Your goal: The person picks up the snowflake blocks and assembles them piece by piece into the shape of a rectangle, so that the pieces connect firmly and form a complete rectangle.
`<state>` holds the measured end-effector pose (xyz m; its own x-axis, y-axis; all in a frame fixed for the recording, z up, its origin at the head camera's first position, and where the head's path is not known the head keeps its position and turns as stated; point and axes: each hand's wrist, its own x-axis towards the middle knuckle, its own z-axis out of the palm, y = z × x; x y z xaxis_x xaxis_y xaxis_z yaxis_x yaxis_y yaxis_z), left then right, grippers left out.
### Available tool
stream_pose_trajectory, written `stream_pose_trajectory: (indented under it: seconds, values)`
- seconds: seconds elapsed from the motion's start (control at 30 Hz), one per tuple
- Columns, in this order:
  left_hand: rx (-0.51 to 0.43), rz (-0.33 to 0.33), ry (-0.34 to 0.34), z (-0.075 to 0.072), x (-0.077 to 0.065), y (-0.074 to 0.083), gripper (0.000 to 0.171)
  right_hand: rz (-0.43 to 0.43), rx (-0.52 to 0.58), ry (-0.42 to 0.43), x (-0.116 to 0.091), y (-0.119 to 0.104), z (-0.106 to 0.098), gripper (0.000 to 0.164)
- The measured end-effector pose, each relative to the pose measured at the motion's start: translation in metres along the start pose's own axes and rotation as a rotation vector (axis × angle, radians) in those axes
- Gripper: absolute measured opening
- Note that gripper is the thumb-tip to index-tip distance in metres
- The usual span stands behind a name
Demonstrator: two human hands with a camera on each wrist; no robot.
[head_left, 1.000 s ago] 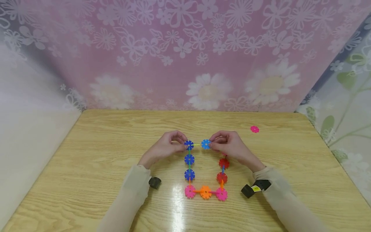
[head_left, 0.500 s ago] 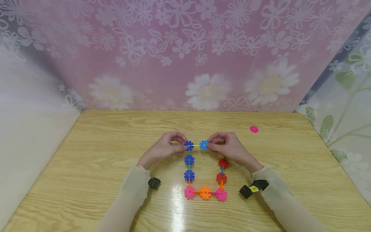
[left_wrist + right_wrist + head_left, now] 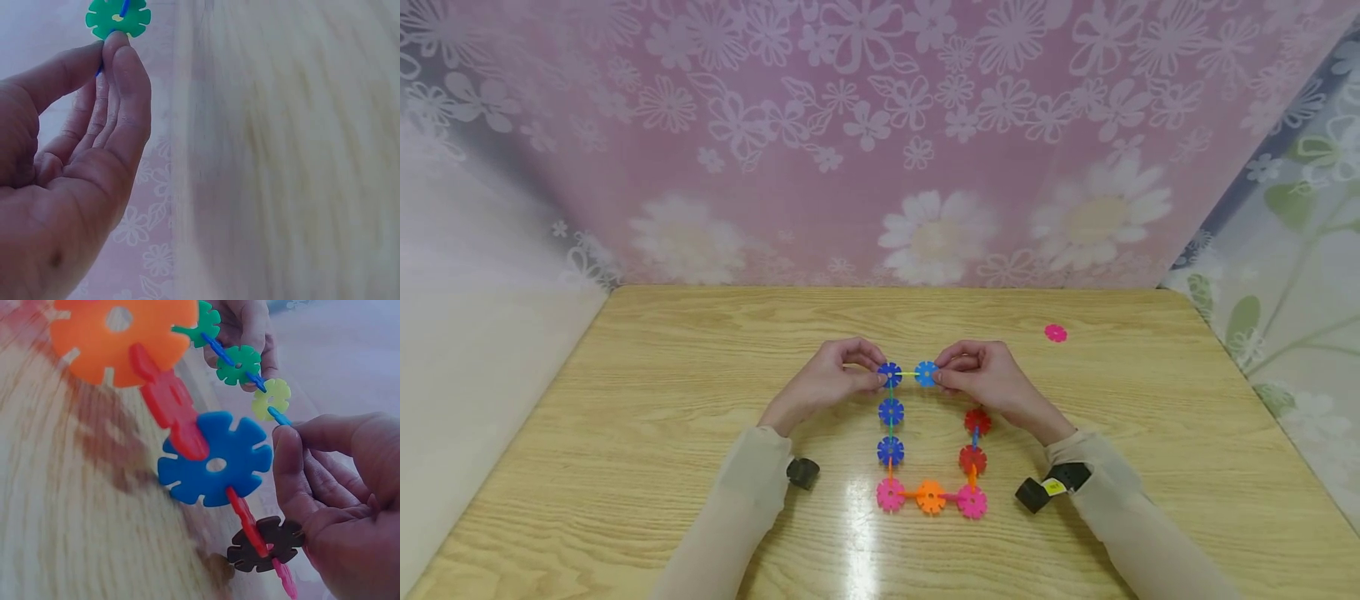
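Slotted snowflake discs are joined into a loop-like chain. My left hand [image 3: 838, 372] pinches the dark blue disc [image 3: 891, 370] at its far left corner; a green disc [image 3: 100, 22] stands edge-on to it. My right hand [image 3: 992, 379] pinches a light blue disc [image 3: 924, 372], slotted into a yellow disc [image 3: 272, 399] that links the two blues. On the right side, red discs [image 3: 972, 460] rise from the near pink disc [image 3: 972, 502]. That side's far end, a brown disc [image 3: 284, 532] and a pink disc [image 3: 284, 578], sits beside my right hand, apart from the light blue disc.
A loose pink disc [image 3: 1056, 333] lies flat toward the back right of the wooden table [image 3: 647, 467]. An orange disc [image 3: 931, 496] is in the chain's near side. Patterned cloth [image 3: 775, 192] hangs behind. Black wrist cameras [image 3: 1033, 495] hang below the sleeves.
My right hand has shifted slightly left with the light blue disc, which now stands nearer the dark blue one. My left hand has kept its grip, almost still.
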<state>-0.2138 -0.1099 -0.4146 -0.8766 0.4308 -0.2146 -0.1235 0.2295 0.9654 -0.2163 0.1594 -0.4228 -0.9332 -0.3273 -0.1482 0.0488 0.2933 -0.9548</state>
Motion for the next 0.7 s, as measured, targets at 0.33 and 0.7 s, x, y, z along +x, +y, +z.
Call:
stream_pose_trajectory:
  seconds: [0.33,0.7]
  values:
    - [-0.014,-0.019,-0.001,0.0015,0.0035,0.0010,0.022,0.015,0.073,0.004,0.0008,0.0019,-0.0013,0.022]
    - [0.002,-0.006,0.025,0.0068,0.0039,0.0044,0.021,0.023,0.087,0.008,0.0010,-0.0004,0.0005,0.018]
